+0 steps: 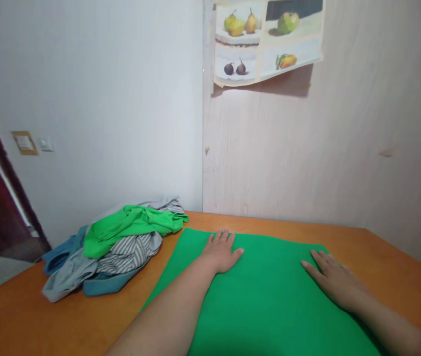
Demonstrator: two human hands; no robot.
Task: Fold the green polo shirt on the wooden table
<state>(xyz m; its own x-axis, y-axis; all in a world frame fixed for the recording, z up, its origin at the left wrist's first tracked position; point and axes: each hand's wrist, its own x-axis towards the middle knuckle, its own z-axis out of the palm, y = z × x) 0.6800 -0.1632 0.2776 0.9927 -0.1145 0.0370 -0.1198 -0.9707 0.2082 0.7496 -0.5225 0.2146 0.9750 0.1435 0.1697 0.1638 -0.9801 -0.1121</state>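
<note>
A flat green sheet (266,296) lies spread over the table in front of me, its near end cut off by the bottom of the view. I cannot tell whether it is cloth or a mat. Near its far left corner, my left hand (221,252) rests palm down on it with the fingers spread. My right hand (332,279) lies flat at its right edge, towards the far right corner, fingers stretched out. Neither hand holds anything.
On the table's left side sits a crumpled heap of clothes: a bright green garment (132,225), a striped one (125,254) and grey and blue pieces. The orange-brown table (373,247) meets a wall at the back, where a fruit picture sheet (240,42) hangs.
</note>
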